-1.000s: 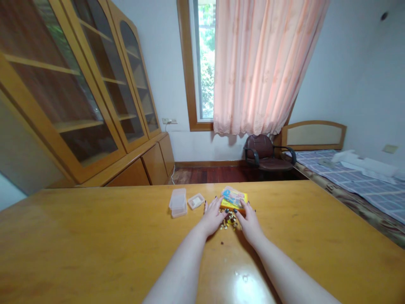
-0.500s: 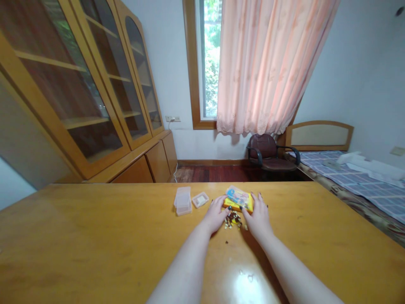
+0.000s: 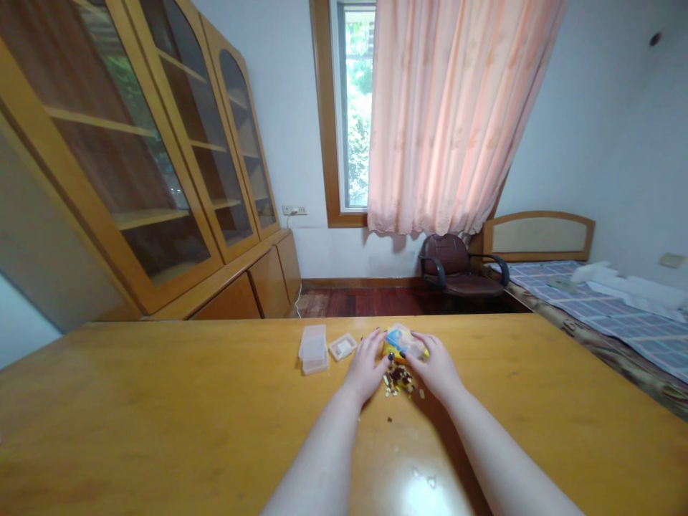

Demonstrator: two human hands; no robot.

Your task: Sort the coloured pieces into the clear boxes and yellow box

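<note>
A colourful flat yellow package (image 3: 388, 350) with blue and pink print lies near the far edge of the table. Over it is a clear plastic box (image 3: 409, 341), through which the print shows. My left hand (image 3: 367, 367) closes on the box's left side, thumb at the near edge. From the right, my right hand (image 3: 438, 367) grips the box with its fingers over the far side and thumb in front. Just below the hands lies a pile of small dark brown and cream pieces (image 3: 398, 378); a single dark piece (image 3: 390, 419) sits apart, nearer me.
Left of my hands stand a translucent plastic case (image 3: 314, 350) and a small clear tray (image 3: 342, 347) with a white label or piece in it. The wooden table (image 3: 161, 416) stretches wide. Beyond it are a glass-door cabinet (image 3: 236, 247), an armchair (image 3: 448, 265) and a bed (image 3: 570, 287).
My right hand has shifted inward, its fingers now reaching over the clear box instead of resting at the package's right edge. The whole view has tilted slightly upward.
</note>
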